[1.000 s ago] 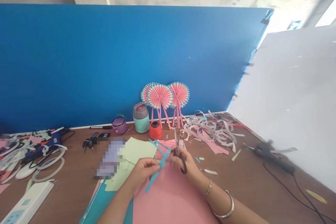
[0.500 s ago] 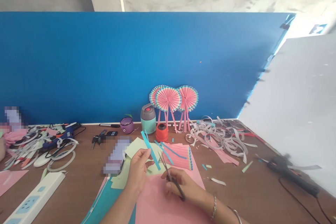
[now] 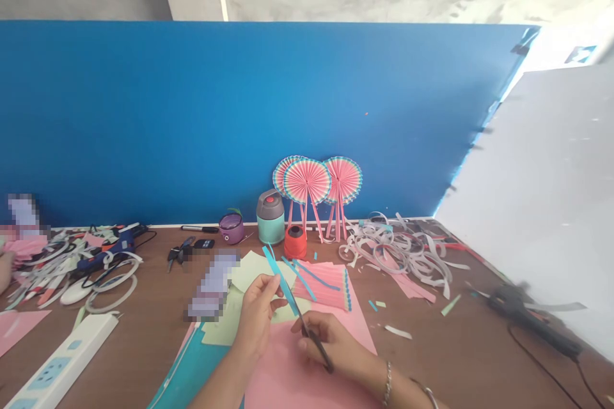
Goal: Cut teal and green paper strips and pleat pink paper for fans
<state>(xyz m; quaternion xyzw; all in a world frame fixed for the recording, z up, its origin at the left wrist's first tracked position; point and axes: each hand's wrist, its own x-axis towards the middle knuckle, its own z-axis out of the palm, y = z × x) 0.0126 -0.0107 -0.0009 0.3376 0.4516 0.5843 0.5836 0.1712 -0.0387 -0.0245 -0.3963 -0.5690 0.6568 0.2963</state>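
Note:
Between thumb and fingers, my left hand point(image 3: 259, 310) pinches a bright blue paper strip point(image 3: 282, 276), which slants down to the right. My right hand point(image 3: 330, 342) grips dark-handled scissors point(image 3: 314, 339), their blades pointing up and left and meeting the strip's lower end. Whether the blades are parted there is hard to make out. Beneath both hands lies a large pink paper sheet point(image 3: 288, 370). Just beyond it is a pleated pink paper piece point(image 3: 326, 287) with blue edging and loose blue strips on top. Pale green paper point(image 3: 220, 326) lies beside my left hand.
Finished paper fans point(image 3: 307, 182) stand at the back near a red spool point(image 3: 295, 243), a turquoise flask point(image 3: 271, 220) and a purple cup point(image 3: 231, 228). Curled white strips point(image 3: 403, 252) and a glue gun point(image 3: 527, 316) lie right; a power strip point(image 3: 62, 364) lies left.
The scissors have come up against the lower end of the blue strip, their blades closer together than before. My left hand has shifted slightly right with the strip.

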